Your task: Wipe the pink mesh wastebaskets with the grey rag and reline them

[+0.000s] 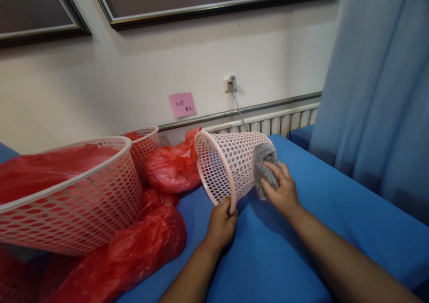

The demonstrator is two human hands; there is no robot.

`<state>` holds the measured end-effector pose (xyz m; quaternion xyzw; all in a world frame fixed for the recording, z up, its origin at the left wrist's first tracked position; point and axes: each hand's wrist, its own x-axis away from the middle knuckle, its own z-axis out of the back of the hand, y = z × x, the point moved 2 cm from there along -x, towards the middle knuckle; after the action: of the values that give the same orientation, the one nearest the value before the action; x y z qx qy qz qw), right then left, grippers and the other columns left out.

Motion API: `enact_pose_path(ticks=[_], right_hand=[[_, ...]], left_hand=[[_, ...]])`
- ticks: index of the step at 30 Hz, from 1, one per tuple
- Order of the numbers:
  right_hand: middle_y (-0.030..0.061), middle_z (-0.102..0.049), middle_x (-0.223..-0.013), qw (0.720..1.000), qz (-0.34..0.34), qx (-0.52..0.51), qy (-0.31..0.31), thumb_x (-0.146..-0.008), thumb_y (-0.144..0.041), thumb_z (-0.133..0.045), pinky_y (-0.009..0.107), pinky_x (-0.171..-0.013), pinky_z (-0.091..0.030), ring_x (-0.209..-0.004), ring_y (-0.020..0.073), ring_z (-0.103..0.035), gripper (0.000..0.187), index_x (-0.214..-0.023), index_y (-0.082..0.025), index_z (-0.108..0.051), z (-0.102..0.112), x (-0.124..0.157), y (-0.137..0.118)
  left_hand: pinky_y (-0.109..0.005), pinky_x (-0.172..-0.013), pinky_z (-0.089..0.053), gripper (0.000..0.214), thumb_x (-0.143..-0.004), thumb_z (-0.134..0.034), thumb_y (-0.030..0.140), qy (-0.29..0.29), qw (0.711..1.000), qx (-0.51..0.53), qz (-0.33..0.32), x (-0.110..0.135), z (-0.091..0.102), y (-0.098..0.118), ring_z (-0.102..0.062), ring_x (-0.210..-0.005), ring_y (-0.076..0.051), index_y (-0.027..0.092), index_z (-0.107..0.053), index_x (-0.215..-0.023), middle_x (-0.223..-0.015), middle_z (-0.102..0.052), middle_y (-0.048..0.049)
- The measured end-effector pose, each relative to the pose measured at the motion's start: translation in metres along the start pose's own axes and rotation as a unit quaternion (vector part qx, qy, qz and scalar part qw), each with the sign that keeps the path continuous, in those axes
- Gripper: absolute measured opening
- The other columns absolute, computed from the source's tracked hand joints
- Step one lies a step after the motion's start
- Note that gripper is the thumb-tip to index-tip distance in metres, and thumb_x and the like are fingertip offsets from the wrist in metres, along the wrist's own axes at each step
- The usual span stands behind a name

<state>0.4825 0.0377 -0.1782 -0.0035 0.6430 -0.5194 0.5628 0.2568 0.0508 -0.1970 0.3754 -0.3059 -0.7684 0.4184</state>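
Note:
A pink perforated plastic basket lies on its side on the blue-covered surface, its mouth facing left. My left hand is closed around the basket's lower rim. My right hand presses a grey cloth against the basket's outer wall near its base, fingers closed over the cloth.
A large pink basket lined with a red plastic bag tilts at the left. A third basket stands behind it. Red plastic bags lie bunched between them. A blue curtain hangs at the right. A radiator runs along the wall.

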Motion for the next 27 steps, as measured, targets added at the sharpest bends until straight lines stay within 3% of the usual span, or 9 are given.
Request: enact_pose_path(ticks=[3, 6, 10, 13, 17, 19, 22, 25, 27], right_hand=[[0.0120, -0.050, -0.144, 0.976, 0.179, -0.040, -0.116, -0.084, -0.022, -0.064, 0.044, -0.103, -0.055, -0.125, 0.0279, -0.061, 0.054, -0.137, -0.029, -0.058, -0.006, 0.026, -0.045], [0.0119, -0.049, -0.145, 0.967, 0.212, -0.052, -0.129, -0.083, -0.019, -0.063, 0.045, -0.102, -0.056, -0.126, 0.0287, -0.060, 0.054, -0.136, -0.028, -0.059, -0.010, 0.031, -0.051], [0.0111, -0.061, -0.130, 0.999, -0.039, 0.004, 0.017, -0.079, -0.027, -0.064, 0.049, -0.107, -0.051, -0.119, 0.0294, -0.063, 0.045, -0.123, -0.024, -0.069, -0.006, 0.000, 0.009], [0.0089, -0.072, -0.106, 0.955, -0.271, -0.046, 0.115, -0.072, -0.034, -0.067, 0.048, -0.096, -0.056, -0.099, 0.0281, -0.070, 0.046, -0.115, -0.019, -0.072, 0.004, -0.024, 0.064], [0.0095, -0.074, -0.097, 0.930, -0.335, -0.069, 0.137, -0.072, -0.039, -0.066, 0.049, -0.086, -0.059, -0.087, 0.0284, -0.072, 0.045, -0.110, -0.015, -0.071, 0.008, -0.032, 0.085], [0.0108, -0.072, -0.108, 0.953, -0.273, -0.040, 0.127, -0.072, -0.038, -0.068, 0.052, -0.099, -0.053, -0.103, 0.0300, -0.069, 0.047, -0.114, -0.017, -0.071, 0.006, -0.026, 0.068], [0.0118, -0.064, -0.130, 0.998, -0.046, 0.004, 0.037, -0.080, -0.032, -0.065, 0.049, -0.110, -0.047, -0.123, 0.0291, -0.061, 0.045, -0.124, -0.022, -0.069, 0.001, -0.009, 0.020], [0.0106, -0.055, -0.141, 0.978, 0.183, -0.025, -0.094, -0.083, -0.022, -0.064, 0.044, -0.103, -0.054, -0.126, 0.0271, -0.061, 0.049, -0.132, -0.028, -0.064, -0.003, 0.015, -0.029], [0.0104, -0.053, -0.143, 0.952, 0.262, -0.058, -0.148, -0.082, -0.018, -0.064, 0.042, -0.099, -0.057, -0.124, 0.0264, -0.062, 0.054, -0.135, -0.029, -0.061, -0.005, 0.026, -0.046]], left_hand=[[-0.036, -0.096, -0.055, 0.032, -0.080, -0.056, 0.012, -0.013, 1.000, 0.012, -0.001, -0.001, 0.001, 0.000, -0.069, -0.101, -0.023, 0.018, -0.071, -0.108, -0.102, -0.076, -0.0061], [-0.037, -0.098, -0.055, 0.042, -0.077, -0.052, 0.007, -0.016, 1.000, 0.005, -0.001, -0.003, 0.003, -0.002, -0.069, -0.106, -0.024, 0.019, -0.072, -0.112, -0.113, -0.077, -0.0064], [-0.043, -0.108, -0.049, 0.058, -0.069, -0.046, -0.001, 0.007, 0.999, -0.035, 0.012, -0.005, 0.005, -0.008, -0.068, -0.116, -0.025, 0.020, -0.072, -0.115, -0.121, -0.075, -0.0055], [-0.045, -0.109, -0.049, 0.062, -0.068, -0.044, -0.002, -0.002, 0.999, -0.044, 0.009, -0.006, 0.006, -0.012, -0.068, -0.116, -0.024, 0.021, -0.072, -0.118, -0.124, -0.075, -0.0043], [-0.044, -0.110, -0.050, 0.065, -0.065, -0.044, -0.002, -0.002, 0.999, -0.037, 0.016, -0.007, 0.007, -0.014, -0.068, -0.116, -0.024, 0.022, -0.072, -0.119, -0.122, -0.075, -0.0024], [-0.045, -0.110, -0.050, 0.065, -0.065, -0.045, -0.002, 0.007, 0.999, -0.034, 0.021, -0.008, 0.008, -0.013, -0.069, -0.114, -0.024, 0.022, -0.072, -0.119, -0.120, -0.076, -0.0027], [-0.045, -0.111, -0.048, 0.064, -0.066, -0.046, -0.002, 0.003, 0.999, -0.033, 0.011, -0.008, 0.008, -0.009, -0.068, -0.115, -0.025, 0.022, -0.073, -0.119, -0.120, -0.076, -0.0038], [-0.043, -0.108, -0.050, 0.056, -0.074, -0.048, 0.000, -0.017, 0.999, -0.033, -0.012, -0.006, 0.006, -0.002, -0.068, -0.116, -0.026, 0.022, -0.073, -0.120, -0.120, -0.076, -0.0056], [-0.041, -0.105, -0.052, 0.050, -0.080, -0.049, 0.004, -0.029, 0.999, -0.031, -0.019, -0.005, 0.005, 0.001, -0.068, -0.115, -0.026, 0.021, -0.072, -0.122, -0.122, -0.075, -0.0070]])
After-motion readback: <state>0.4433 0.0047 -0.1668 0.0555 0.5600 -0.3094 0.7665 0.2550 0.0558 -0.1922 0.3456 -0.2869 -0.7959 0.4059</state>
